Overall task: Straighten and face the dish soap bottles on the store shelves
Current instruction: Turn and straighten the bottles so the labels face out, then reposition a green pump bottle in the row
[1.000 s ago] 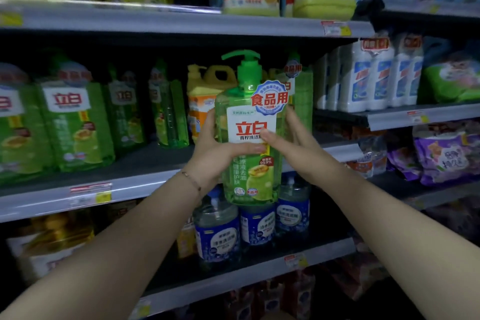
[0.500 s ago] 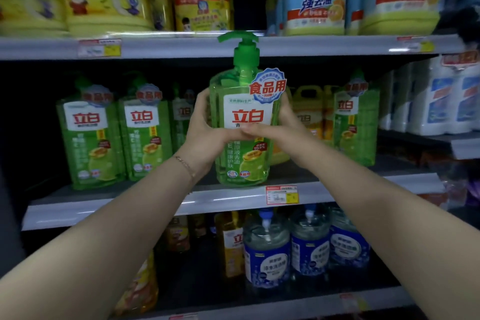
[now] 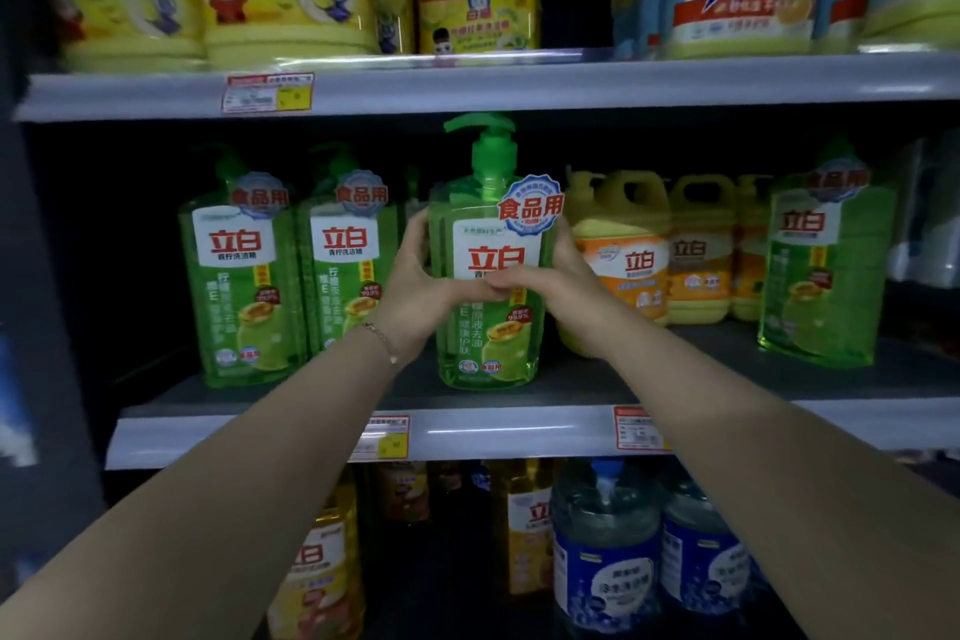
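Your left hand [image 3: 415, 291] and right hand [image 3: 558, 276] clasp the green pump bottle [image 3: 491, 276] from either side, thumbs meeting across its label, which faces you squarely. The bottle stands upright on the middle shelf [image 3: 519, 431], its base apparently touching the deck, though dim light leaves that uncertain. Two matching green bottles [image 3: 291, 276] stand just left of it, yellow jugs [image 3: 654, 250] just right.

A grey middle shelf [image 3: 519, 392] carries a green pump bottle of dish soap [image 3: 488, 276] standing upright at its front, two matching green bottles [image 3: 291, 270] to its left, yellow handled jugs [image 3: 654, 250] to its right, another green bottle [image 3: 823, 270] beyond.
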Action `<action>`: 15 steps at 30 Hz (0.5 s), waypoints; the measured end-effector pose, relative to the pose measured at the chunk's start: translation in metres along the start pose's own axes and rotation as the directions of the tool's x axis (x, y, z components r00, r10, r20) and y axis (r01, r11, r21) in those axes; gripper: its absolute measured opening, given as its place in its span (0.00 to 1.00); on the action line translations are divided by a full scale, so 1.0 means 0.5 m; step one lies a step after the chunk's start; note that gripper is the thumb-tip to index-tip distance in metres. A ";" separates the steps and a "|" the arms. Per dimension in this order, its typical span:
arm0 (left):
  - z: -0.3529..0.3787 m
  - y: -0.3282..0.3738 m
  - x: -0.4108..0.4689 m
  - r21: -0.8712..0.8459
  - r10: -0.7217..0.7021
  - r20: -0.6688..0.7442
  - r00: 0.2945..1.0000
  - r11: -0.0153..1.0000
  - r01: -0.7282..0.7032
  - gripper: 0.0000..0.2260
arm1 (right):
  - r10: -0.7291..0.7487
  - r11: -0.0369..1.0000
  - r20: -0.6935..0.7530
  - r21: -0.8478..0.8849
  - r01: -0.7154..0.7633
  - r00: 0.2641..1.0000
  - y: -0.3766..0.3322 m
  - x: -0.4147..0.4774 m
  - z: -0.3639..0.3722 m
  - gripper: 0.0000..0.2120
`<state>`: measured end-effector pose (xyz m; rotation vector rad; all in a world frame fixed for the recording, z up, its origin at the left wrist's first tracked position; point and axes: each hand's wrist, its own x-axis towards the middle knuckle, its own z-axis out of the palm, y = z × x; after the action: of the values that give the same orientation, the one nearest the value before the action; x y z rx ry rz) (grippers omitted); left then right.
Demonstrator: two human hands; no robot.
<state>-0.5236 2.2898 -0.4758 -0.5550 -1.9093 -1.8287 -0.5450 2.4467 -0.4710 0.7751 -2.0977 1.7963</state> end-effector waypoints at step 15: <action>-0.004 -0.093 0.042 0.563 0.054 -0.138 0.989 0.826 0.033 0.46 | 0.139 0.966 -0.063 -0.213 -0.149 0.988 0.113 0.016 0.116 0.39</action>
<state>-0.5670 2.2852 -0.5021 -0.2140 -2.1921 -1.1544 -0.5752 2.3934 -0.5250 0.5302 -2.3223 1.5985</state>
